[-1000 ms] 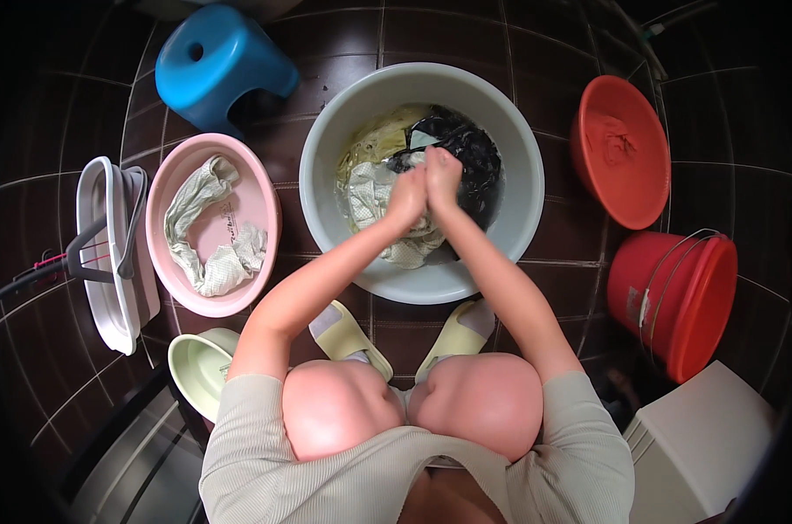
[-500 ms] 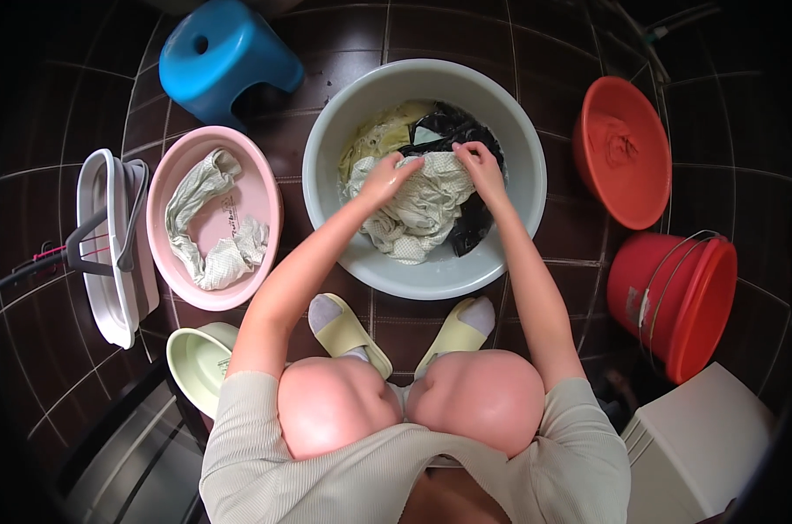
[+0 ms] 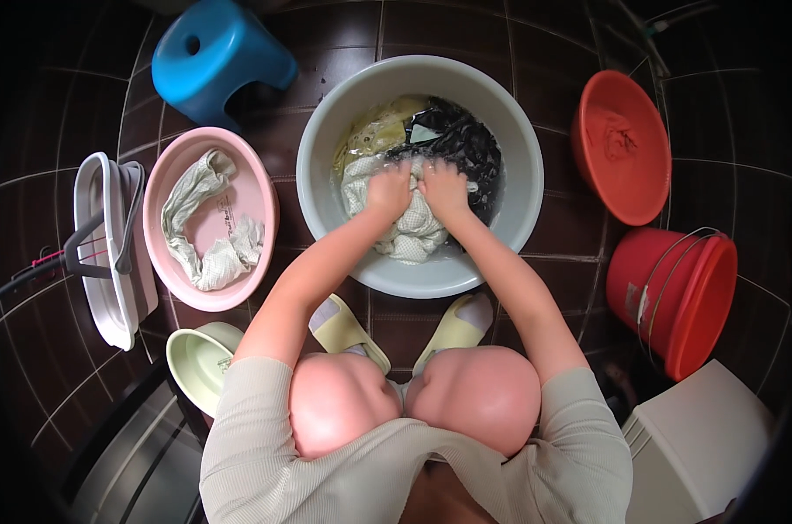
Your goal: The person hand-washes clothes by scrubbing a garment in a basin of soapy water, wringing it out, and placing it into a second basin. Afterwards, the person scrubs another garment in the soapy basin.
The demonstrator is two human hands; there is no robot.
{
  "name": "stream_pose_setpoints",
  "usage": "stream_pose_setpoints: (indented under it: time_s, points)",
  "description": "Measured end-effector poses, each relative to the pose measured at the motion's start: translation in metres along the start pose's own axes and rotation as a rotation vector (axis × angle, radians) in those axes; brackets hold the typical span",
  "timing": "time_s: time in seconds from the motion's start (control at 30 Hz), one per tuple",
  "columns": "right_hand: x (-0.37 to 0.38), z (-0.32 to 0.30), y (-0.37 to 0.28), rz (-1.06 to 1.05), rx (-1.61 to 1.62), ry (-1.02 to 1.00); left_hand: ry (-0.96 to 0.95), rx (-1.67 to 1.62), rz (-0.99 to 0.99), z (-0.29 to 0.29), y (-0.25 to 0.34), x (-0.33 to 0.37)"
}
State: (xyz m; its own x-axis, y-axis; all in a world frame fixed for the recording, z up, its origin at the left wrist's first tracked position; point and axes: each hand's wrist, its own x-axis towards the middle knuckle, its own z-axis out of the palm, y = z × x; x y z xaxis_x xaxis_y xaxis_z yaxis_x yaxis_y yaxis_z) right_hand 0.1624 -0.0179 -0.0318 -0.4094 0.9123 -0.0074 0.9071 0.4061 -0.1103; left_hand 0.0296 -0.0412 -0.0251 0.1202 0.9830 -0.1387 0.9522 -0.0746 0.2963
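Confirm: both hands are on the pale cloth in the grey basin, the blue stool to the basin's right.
Wrong side: the head view shows the blue stool left of the grey basin. The left hand and right hand are on the pale cloth.

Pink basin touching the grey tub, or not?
Apart. The head view shows it: a strip of dark floor tile runs between the pink basin and the grey tub.
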Motion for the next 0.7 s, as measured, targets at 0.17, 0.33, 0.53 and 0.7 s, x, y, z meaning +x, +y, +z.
stream_pose_setpoints:
  time_s: [0.17,0.33,0.53,0.7]
  points:
    - [0.01,-0.02,0.029,0.37,0.682,-0.006,-0.047,-0.439,-0.147,-0.021,-0.026,0.011]
    - [0.0,-0.047,-0.023,0.489,1.251,0.32,0.036,-1.429,-0.526,-0.03,-0.008,0.018]
    - [0.016,-0.072,-0.036,0.631,1.179,0.421,0.049,-1.208,-0.275,-0.047,0.046,-0.007]
    - [-0.003,-0.052,-0.075,0.552,1.065,0.7,-0.361,-1.433,-0.569,-0.052,0.014,0.002]
